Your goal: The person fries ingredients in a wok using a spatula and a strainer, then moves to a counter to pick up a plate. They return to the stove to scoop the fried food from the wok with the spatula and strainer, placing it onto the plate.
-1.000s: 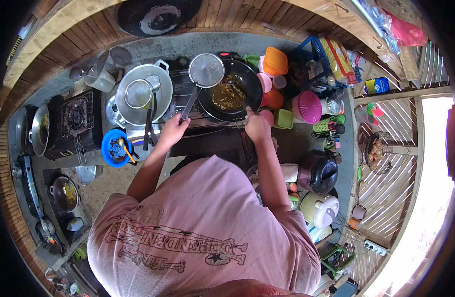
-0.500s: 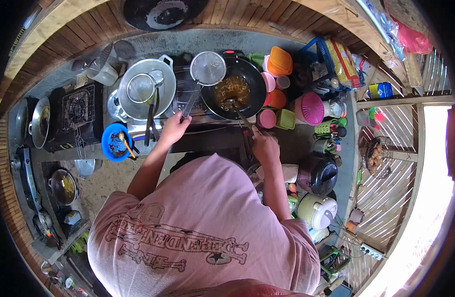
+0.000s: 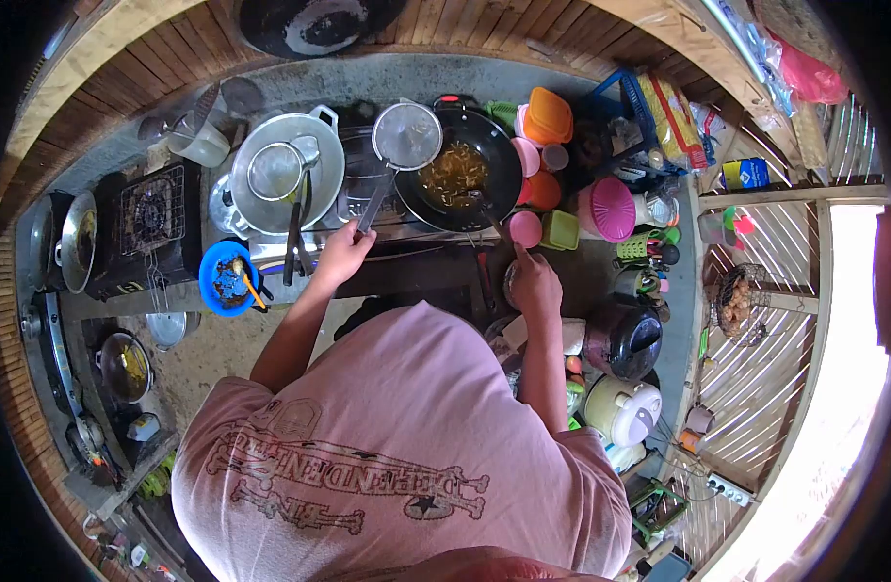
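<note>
My left hand is closed round the handle of a wire-mesh strainer. The strainer's round basket is raised at the left rim of a black wok. Brown oil with thin pale strips of frying food fills the wok's bottom. With its fingers wrapped round the handle, my right hand grips a long cooking spatula; its head is at the right of the oil, its exact shape hard to make out. The wok's red-marked handle points toward me, left of my right hand.
Left of the wok, a large aluminium pot holds another strainer and dark-handled utensils. A blue bowl with an orange-handled spoon sits at the counter's front edge. Plastic containers crowd the wok's right side. A grill-topped stove stands far left.
My right hand has moved right and slightly toward me, drawing the spatula's head from the middle of the oil to its right edge. My left hand and the strainer have barely moved.
</note>
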`<state>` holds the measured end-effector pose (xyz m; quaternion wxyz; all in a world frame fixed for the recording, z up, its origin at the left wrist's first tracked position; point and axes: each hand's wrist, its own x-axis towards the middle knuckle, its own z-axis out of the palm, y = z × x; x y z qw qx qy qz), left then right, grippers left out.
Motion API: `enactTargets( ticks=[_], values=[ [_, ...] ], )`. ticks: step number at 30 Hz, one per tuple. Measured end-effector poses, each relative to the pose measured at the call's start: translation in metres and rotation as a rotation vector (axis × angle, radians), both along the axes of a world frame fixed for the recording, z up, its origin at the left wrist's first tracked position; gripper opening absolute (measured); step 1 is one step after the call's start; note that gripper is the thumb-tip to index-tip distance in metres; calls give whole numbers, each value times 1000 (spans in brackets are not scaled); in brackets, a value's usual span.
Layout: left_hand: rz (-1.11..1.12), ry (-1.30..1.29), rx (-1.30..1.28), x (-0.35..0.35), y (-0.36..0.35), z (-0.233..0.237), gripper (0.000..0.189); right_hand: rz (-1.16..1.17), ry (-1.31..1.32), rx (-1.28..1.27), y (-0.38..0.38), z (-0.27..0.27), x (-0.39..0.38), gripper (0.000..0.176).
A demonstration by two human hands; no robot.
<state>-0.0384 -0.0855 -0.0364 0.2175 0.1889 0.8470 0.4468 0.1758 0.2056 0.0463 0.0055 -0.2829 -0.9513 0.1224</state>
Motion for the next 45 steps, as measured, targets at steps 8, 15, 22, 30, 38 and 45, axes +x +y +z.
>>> enactTargets(
  ticks=[8,15,22,30,38,45],
  values=[
    [-4,-19,-1,-6,-1,-1,33,-36,28,-19,-6,24,14,36],
    [-11,-21,-40,-6,1,3,31,-35,59,-31,-3,-11,10,36],
    [-61,1,-43,-9,-1,-5,32,-29,153,30,-20,-7,-10,38],
    [-41,62,-15,-6,-3,-10,36,-4,176,47,-14,-1,25,40],
    [27,1,-77,4,9,-1,29,-24,169,-32,3,-35,3,38],
    [97,-81,-71,24,18,0,31,27,58,-150,41,-8,39,47]
  ],
)
